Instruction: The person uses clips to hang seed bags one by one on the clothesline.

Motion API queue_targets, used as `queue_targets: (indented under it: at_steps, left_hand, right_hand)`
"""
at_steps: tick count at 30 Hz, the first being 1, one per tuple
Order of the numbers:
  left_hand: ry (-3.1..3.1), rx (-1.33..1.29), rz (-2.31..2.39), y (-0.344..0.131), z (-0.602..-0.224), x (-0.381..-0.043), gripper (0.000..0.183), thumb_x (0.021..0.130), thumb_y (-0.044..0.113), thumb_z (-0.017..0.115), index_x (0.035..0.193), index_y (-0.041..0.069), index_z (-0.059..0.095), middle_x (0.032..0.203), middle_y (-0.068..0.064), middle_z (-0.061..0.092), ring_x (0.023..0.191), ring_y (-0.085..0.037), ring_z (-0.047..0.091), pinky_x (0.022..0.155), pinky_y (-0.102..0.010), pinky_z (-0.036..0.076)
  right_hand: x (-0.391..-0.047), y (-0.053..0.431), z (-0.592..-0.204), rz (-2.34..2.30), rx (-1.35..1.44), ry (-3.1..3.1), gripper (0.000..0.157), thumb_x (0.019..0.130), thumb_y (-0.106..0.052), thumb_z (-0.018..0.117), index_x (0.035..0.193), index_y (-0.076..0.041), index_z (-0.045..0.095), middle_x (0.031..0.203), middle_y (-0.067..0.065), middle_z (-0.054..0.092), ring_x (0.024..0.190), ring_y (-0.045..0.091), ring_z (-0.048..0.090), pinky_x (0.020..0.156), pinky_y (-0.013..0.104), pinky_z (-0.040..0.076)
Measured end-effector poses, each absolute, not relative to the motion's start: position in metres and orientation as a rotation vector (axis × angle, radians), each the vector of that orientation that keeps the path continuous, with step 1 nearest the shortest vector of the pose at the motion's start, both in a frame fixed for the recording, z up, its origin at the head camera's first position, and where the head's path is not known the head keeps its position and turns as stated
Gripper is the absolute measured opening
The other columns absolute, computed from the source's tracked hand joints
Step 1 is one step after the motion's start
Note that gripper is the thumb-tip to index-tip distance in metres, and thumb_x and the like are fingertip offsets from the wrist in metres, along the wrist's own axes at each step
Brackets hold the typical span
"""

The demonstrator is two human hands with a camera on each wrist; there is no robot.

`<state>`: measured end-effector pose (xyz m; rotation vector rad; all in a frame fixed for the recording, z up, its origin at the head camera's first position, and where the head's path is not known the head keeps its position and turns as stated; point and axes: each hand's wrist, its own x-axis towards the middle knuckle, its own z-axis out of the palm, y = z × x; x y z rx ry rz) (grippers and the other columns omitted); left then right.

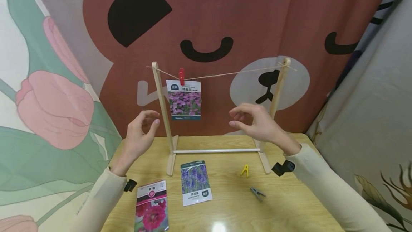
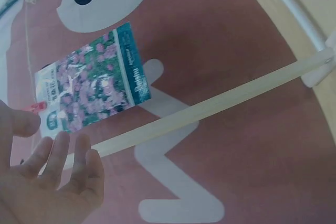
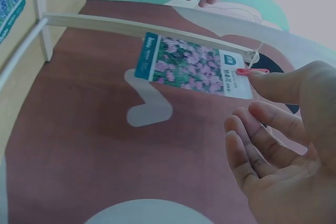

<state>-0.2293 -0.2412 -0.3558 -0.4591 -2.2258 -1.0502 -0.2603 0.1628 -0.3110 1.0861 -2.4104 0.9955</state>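
Observation:
A seed packet with pink-purple flowers hangs from a string, held by a red clothespin near the left post. My left hand is in the air left of that post, fingers loosely bent and holding nothing. On the other side my right hand floats in front of the right post, thumb and fingers apart with nothing between them. On the table lie a lavender-colored flower packet, a pink flower packet, a yellow clothespin and a grey clothespin.
The wooden stand has a left post, a right post and a white crossbar low between them. It stands near the back of the wooden table. Behind it hangs a curtain with a bear print.

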Motion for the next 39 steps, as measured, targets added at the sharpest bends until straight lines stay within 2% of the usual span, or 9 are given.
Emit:
queue_targets:
  at_steps: [6, 10, 12, 16, 19, 27, 34, 39]
  left_hand:
    - [-2.283, -0.460, -1.073, -0.243, -0.370, -0.225, 0.025, 0.106, 0.012, 0.066, 0.130, 0.004, 0.068, 0.122, -0.011, 0.074, 0.102, -0.023, 0.074, 0.082, -0.017, 0.057]
    - [-2.287, -0.476, -1.053, -0.245, -0.378, -0.224, 0.024, 0.106, 0.011, 0.067, 0.129, 0.003, 0.068, 0.119, -0.011, 0.075, 0.096, -0.022, 0.072, 0.080, -0.020, 0.058]
    - [-2.294, -0.477, -1.040, -0.245, -0.381, -0.223, 0.024, 0.106, 0.011, 0.067, 0.128, 0.004, 0.069, 0.119, -0.011, 0.075, 0.094, -0.021, 0.072, 0.081, -0.020, 0.057]
    - [-2.326, -0.462, -1.018, -0.246, -0.389, -0.219, 0.023, 0.106, 0.013, 0.067, 0.128, 0.007, 0.069, 0.119, -0.008, 0.075, 0.095, -0.020, 0.072, 0.083, -0.036, 0.061]
    - [-2.356, -0.460, -0.995, -0.246, -0.396, -0.217, 0.023, 0.107, 0.014, 0.067, 0.128, 0.007, 0.068, 0.120, -0.008, 0.075, 0.098, -0.024, 0.073, 0.083, -0.047, 0.062]
    - [-2.441, -0.484, -0.940, -0.250, -0.413, -0.215, 0.023, 0.108, 0.013, 0.064, 0.129, 0.006, 0.067, 0.123, -0.010, 0.074, 0.103, -0.027, 0.073, 0.084, -0.046, 0.061]
    - [-2.512, -0.542, -0.891, -0.260, -0.430, -0.212, 0.026, 0.104, 0.009, 0.069, 0.130, 0.008, 0.067, 0.127, -0.011, 0.073, 0.106, -0.031, 0.074, 0.088, -0.058, 0.060]
    - [-2.564, -0.543, -0.877, -0.265, -0.445, -0.208, 0.028, 0.103, 0.010, 0.071, 0.130, 0.007, 0.067, 0.127, -0.013, 0.073, 0.108, -0.035, 0.073, 0.087, -0.060, 0.059]
  right_hand:
    - [-0.254, 0.173, -0.329, 1.086, 1.061, -2.445, 0.027, 0.096, -0.015, 0.082, 0.122, -0.013, 0.076, 0.112, -0.001, 0.074, 0.096, 0.012, 0.069, 0.084, 0.034, 0.062]
    - [-0.251, 0.181, -0.340, 1.157, 1.053, -2.433, 0.025, 0.098, -0.012, 0.080, 0.122, -0.012, 0.076, 0.114, 0.002, 0.074, 0.098, 0.015, 0.070, 0.089, 0.041, 0.063]
    - [-0.250, 0.186, -0.345, 1.165, 1.043, -2.430, 0.025, 0.098, -0.012, 0.079, 0.122, -0.012, 0.076, 0.114, 0.002, 0.075, 0.098, 0.015, 0.070, 0.088, 0.040, 0.063]
    - [-0.247, 0.191, -0.359, 1.136, 1.023, -2.438, 0.024, 0.098, -0.012, 0.079, 0.122, -0.013, 0.076, 0.113, 0.000, 0.074, 0.095, 0.015, 0.071, 0.084, 0.034, 0.061]
    - [-0.246, 0.192, -0.371, 1.119, 1.014, -2.460, 0.025, 0.098, -0.014, 0.079, 0.123, -0.013, 0.076, 0.113, 0.000, 0.074, 0.096, 0.016, 0.071, 0.084, 0.033, 0.061]
    - [-0.239, 0.201, -0.394, 1.133, 0.948, -2.537, 0.028, 0.098, -0.019, 0.081, 0.125, -0.016, 0.076, 0.115, -0.001, 0.075, 0.096, 0.014, 0.072, 0.086, 0.039, 0.061]
    - [-0.236, 0.207, -0.420, 1.157, 0.933, -2.589, 0.027, 0.097, -0.018, 0.081, 0.123, -0.012, 0.076, 0.112, 0.000, 0.075, 0.095, 0.014, 0.073, 0.083, 0.035, 0.061]
    - [-0.232, 0.214, -0.439, 1.166, 0.898, -2.640, 0.024, 0.099, -0.021, 0.080, 0.122, -0.015, 0.076, 0.112, -0.003, 0.074, 0.096, 0.013, 0.072, 0.082, 0.035, 0.061]
